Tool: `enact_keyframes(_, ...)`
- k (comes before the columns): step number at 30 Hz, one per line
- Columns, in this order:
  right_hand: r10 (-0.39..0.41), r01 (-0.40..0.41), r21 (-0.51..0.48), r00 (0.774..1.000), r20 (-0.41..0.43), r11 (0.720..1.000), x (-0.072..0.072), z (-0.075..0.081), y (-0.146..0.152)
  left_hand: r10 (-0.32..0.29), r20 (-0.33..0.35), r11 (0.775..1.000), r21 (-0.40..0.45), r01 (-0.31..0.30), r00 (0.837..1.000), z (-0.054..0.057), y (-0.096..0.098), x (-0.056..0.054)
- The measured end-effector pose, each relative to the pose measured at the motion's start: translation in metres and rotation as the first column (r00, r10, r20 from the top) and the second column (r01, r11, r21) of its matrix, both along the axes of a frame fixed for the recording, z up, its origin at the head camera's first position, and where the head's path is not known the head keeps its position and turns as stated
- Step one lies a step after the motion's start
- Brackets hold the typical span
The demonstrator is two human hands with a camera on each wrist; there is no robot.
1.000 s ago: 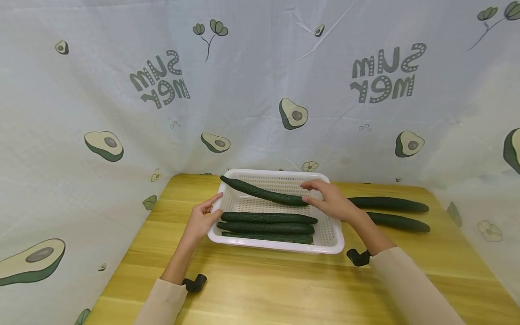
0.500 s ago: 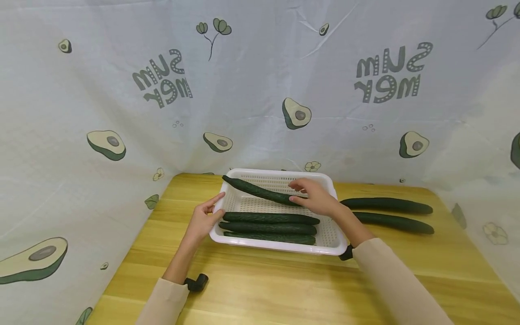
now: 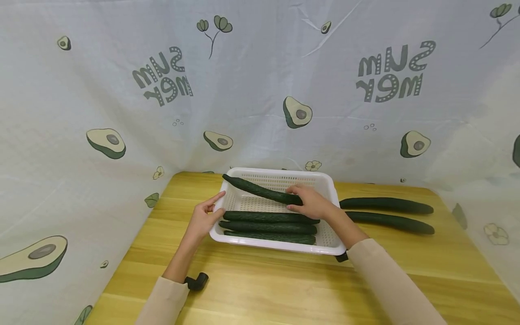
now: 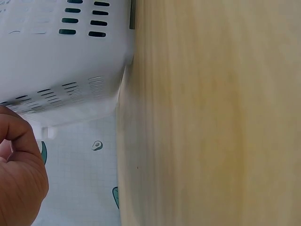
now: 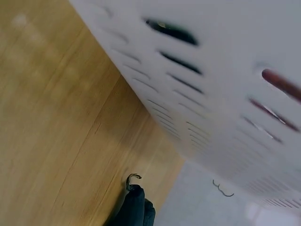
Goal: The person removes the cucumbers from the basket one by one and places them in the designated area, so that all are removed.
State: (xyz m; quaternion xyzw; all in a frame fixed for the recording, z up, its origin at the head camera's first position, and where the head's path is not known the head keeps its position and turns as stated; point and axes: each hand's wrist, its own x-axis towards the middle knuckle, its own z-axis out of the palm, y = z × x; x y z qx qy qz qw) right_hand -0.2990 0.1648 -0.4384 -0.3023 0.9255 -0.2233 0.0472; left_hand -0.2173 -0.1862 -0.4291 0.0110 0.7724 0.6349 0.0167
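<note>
A white plastic basket point(image 3: 276, 246) with slotted walls stands on the table. My left hand point(image 3: 200, 222) holds its left rim, thumb on the inside; the left wrist view shows the curled fingers point(image 4: 19, 136) against the basket's outer wall. Inside, a dark green cucumber point(image 3: 260, 189) lies slanted, its left tip up over the back left corner. Around that cucumber's right end my right hand point(image 3: 312, 204) curls, fingers behind and thumb in front. Three more cucumbers point(image 3: 270, 227) lie side by side along the basket's front. From the right wrist view, the basket wall hides most of the right hand.
Two cucumbers point(image 3: 387, 205) lie on the wooden table point(image 3: 268, 289) right of the basket, one behind the other; their tips also show in the right wrist view. A printed white curtain point(image 3: 252, 90) hangs behind the table and along its sides.
My right hand has moved left and down from above the basket's right side, and its fingers have come round the slanted cucumber's right end. The left hand stays on the rim.
</note>
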Motion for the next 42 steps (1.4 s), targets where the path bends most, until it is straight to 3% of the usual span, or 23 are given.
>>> enact_keyframes(4, -0.027, 0.024, 0.061, 0.998, 0.060, 0.998, 0.000, 0.000, 0.001, -0.003, 0.008, 1.000, 0.000, 0.003, 1.000, -0.005, 0.000, -0.004)
enact_keyframes(11, -0.054, 0.035, 0.153, 0.991, 0.122, 0.988, -0.004, 0.000, -0.001, 0.015, -0.002, 1.000, 0.000, -0.015, 1.000, -0.030, -0.005, -0.017)
enact_keyframes(21, -0.028, 0.009, 0.154, 0.992, 0.120, 0.988, -0.004, 0.000, -0.002, 0.013, -0.032, 1.000, 0.018, -0.012, 0.999, -0.035, -0.010, -0.019)
enact_keyframes(27, -0.039, 0.008, 0.149, 0.977, 0.207, 0.989, -0.003, 0.002, -0.002, 0.014, -0.001, 1.000, 0.007, -0.014, 1.000, -0.030, -0.007, -0.017)
enact_keyframes(34, -0.042, 0.022, 0.144, 0.990, 0.136, 0.989, -0.003, 0.003, -0.002, 0.000, -0.001, 1.000, -0.004, 0.000, 1.000, -0.002, -0.001, -0.003)
enact_keyframes(42, -0.043, 0.041, 0.028, 0.997, 0.062, 0.999, -0.001, 0.000, 0.000, 0.003, 0.007, 1.000, -0.005, -0.002, 1.000, -0.005, -0.002, -0.004)
